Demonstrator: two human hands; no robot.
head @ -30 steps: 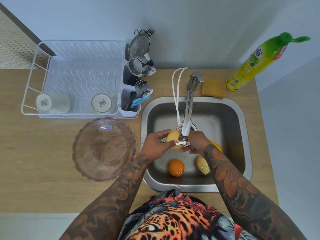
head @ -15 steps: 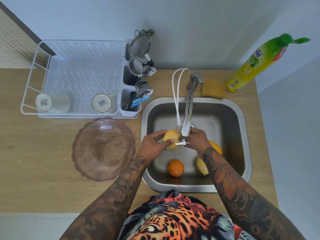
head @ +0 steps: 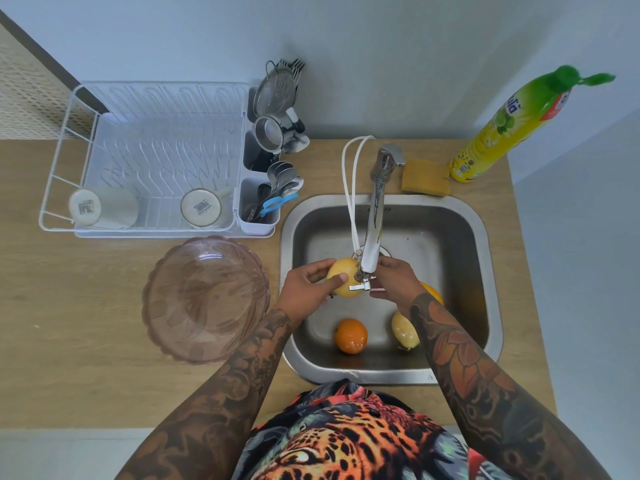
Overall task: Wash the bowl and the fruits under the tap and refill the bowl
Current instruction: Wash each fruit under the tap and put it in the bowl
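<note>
My left hand [head: 304,292] grips a yellow fruit [head: 341,271] just left of the tap's [head: 375,216] nozzle, thumb across its front. My right hand [head: 396,282] pinches the small fitting at the nozzle end from the right. I cannot tell whether water is running. In the steel sink [head: 450,251] lie an orange [head: 350,336] and a pale lemon [head: 403,329]. Another orange-yellow fruit [head: 433,292] is partly hidden behind my right wrist. The empty pink see-through bowl [head: 206,299] stands on the wooden counter left of the sink.
A white dish rack [head: 156,157] with two mugs sits at the back left, with a cutlery holder [head: 258,209] beside it. A sponge [head: 426,176] and a dish soap bottle [head: 512,129] stand behind the sink. White cords [head: 348,188] hang along the tap.
My left hand has shifted the yellow fruit slightly left and slid its thumb across it. My right hand stays at the tap's nozzle.
</note>
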